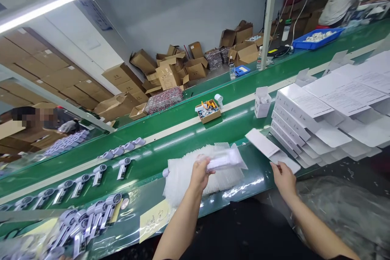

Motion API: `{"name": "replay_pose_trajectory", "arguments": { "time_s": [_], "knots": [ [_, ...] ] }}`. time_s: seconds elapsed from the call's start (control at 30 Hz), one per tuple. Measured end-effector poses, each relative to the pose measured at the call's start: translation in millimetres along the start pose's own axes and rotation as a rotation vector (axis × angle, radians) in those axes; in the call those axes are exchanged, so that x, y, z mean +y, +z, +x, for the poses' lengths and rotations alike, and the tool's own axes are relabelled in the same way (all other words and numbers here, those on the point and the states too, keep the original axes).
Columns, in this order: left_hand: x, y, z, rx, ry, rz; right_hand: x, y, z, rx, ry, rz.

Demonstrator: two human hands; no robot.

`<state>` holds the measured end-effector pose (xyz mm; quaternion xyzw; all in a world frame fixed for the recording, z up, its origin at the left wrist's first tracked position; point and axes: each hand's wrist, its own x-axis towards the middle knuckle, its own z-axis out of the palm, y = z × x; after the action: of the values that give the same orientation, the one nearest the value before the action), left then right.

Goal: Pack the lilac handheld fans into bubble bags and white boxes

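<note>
My left hand (200, 174) is closed around a clear plastic bag with a pale lilac device inside (224, 159), held just above a stack of clear plastic bags (185, 176) on the green conveyor belt (189, 134). My right hand (283, 178) reaches to a flat white carton (271, 149) at the belt's near edge, its fingers touching the carton's near end. Whether those fingers grip it is unclear.
Stacks of flat white cartons (329, 118) lie at the right. Several lilac handheld devices (91, 211) lie on the belt at the left. A small cardboard box of parts (209, 111) and an upright white box (262, 101) stand on the belt. Other people work far left and far right.
</note>
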<state>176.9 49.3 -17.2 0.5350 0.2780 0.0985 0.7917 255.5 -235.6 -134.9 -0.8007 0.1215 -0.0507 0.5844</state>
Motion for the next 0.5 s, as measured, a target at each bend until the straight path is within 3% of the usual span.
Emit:
{"name": "replay_pose_trajectory", "arguments": {
  "time_s": [0.1,0.17,0.23,0.33,0.43,0.5],
  "knots": [
    [15,-11.2,4,0.067,-0.056,-0.205,-31,-15,10,-0.199,-0.462,-0.387],
    [22,-6.0,7,0.04,-0.09,-0.267,-55,-16,24,-0.362,-0.751,-0.63],
    [23,7.1,11,-0.018,-0.108,-0.278,-72,-10,36,-0.502,-0.904,-0.695],
    [17,31.1,19,-0.083,-0.116,-0.231,-74,7,47,-0.612,-0.955,-0.582],
    [8,46.2,27,-0.092,-0.09,-0.066,-55,27,45,-0.538,-0.875,-0.449],
    [7,49.9,30,-0.032,-0.006,0.155,-40,40,39,-0.495,-0.804,-0.377]
  ]
}}
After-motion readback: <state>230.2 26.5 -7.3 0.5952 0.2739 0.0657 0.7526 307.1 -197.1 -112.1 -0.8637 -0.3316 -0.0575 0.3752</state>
